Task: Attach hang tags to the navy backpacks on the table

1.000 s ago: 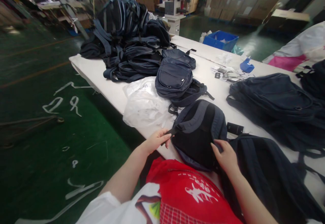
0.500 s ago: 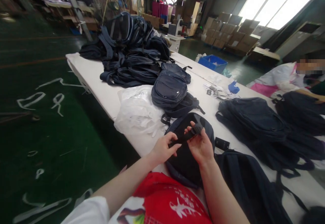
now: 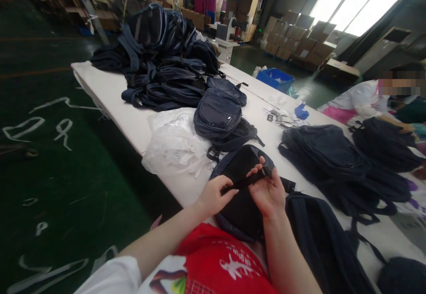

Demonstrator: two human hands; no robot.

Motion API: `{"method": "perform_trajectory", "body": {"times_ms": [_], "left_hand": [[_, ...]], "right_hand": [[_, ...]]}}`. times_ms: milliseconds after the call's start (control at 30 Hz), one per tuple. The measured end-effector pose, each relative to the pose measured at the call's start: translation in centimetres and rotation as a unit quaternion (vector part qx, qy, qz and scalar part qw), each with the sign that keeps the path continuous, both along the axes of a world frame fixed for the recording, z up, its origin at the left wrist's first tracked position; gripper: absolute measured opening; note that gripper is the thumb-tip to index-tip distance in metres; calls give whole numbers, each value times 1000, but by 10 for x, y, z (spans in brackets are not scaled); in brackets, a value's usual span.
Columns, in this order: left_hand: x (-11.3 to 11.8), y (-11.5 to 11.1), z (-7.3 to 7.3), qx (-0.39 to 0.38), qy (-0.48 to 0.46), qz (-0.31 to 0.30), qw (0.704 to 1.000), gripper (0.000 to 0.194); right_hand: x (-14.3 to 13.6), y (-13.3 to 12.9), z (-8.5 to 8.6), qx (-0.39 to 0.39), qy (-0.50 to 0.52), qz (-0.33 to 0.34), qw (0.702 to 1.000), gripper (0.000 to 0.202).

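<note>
**Black strap (image 3: 244,181) held in both hands over a dark backpack (image 3: 239,216)**

The left hand (image 3: 214,195), lower centre of the frame, pinches the flat strap between thumb and curled fingers. The right hand (image 3: 269,192), just right of centre, is half open, palm up, with the strap's end between thumb and fingertips. The rounded backpack lies beneath them on the smooth white bench (image 3: 121,123), its black panel facing up; its inside is hidden.

At the upper right, beyond the bench, a blue bin (image 3: 269,83) with straight walls holds pale scraps. Left of centre sits crumpled, translucent plastic (image 3: 178,145), touching a plump navy backpack (image 3: 218,113). A heap of soft, strappy backpacks (image 3: 159,63) fills the upper left of the bench. Square-cornered cardboard boxes (image 3: 299,41) are stacked at the upper right.
</note>
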State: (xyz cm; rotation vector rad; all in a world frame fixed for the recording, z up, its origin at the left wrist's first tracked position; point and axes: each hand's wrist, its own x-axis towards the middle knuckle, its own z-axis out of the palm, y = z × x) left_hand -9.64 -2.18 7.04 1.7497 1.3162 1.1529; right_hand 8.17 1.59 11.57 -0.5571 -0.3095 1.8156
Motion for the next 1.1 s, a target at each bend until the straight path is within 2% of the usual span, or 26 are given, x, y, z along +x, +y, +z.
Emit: {"method": "perform_trajectory", "body": {"times_ms": [133,233,333,433,600,767,933,1100], "left_hand": [[4,3,7,-17,22,-21,999,24],[4,6,3,-11,8,-89,996,27],[2,14,-13,-44,-13,-177,983,26],[-3,28,-36,-110,-34,-212,970,26],[-13,61,-70,-247,-160,-213,932,30],[-16,91,-97,-301,-193,-208,911,41],[-19,102,-121,-308,-177,-185,916,37],[-23,102,-143,-305,-129,-160,930,33]], "right_hand": [[-3,1,-5,-5,-47,9,999,34],[3,6,-7,-13,-67,-12,998,23],[15,17,-6,-25,-85,-61,994,16],[23,34,-5,-36,-105,-96,989,24],[29,75,-13,-51,-138,-121,982,33],[36,117,-26,-61,-159,-124,978,32],[41,144,-39,-78,-180,-111,974,33],[43,154,-57,-104,-212,-95,967,35]]}}
